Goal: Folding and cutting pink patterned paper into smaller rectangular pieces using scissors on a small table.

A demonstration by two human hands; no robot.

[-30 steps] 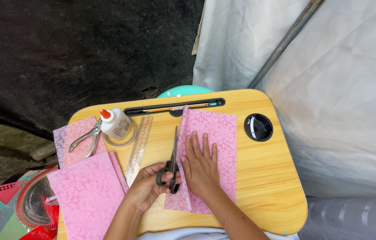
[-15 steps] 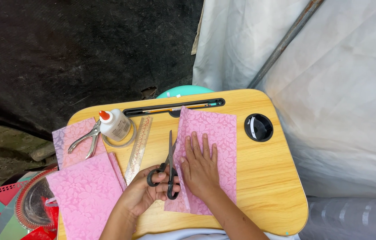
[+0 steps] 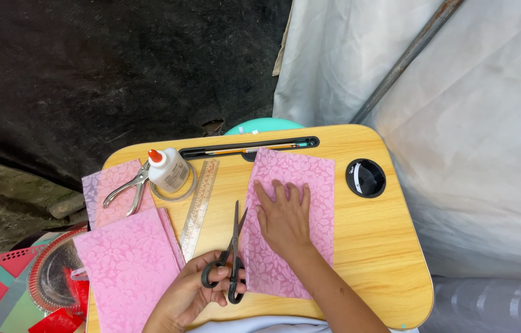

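Observation:
My left hand (image 3: 188, 297) grips the black-handled scissors (image 3: 234, 242) near the front edge of the wooden lap table (image 3: 368, 237). The blades are slightly apart and point away from me, along the left edge of a pink flower-patterned sheet (image 3: 313, 179). My right hand (image 3: 283, 220) lies flat on that sheet with its fingers spread, pressing it onto the table.
A stack of pink sheets (image 3: 126, 271) lies at the table's front left, with a clear ruler (image 3: 199, 206) beside it. Further back are a glue bottle (image 3: 168, 169), a metal punch tool (image 3: 126, 190), a pencil slot (image 3: 251, 148) and a black cup holder (image 3: 365, 177). White cloth hangs at the right.
My left hand has drawn the scissors back toward me along the sheet's left edge, and the blades now stand slightly apart. My right hand has stayed on the sheet.

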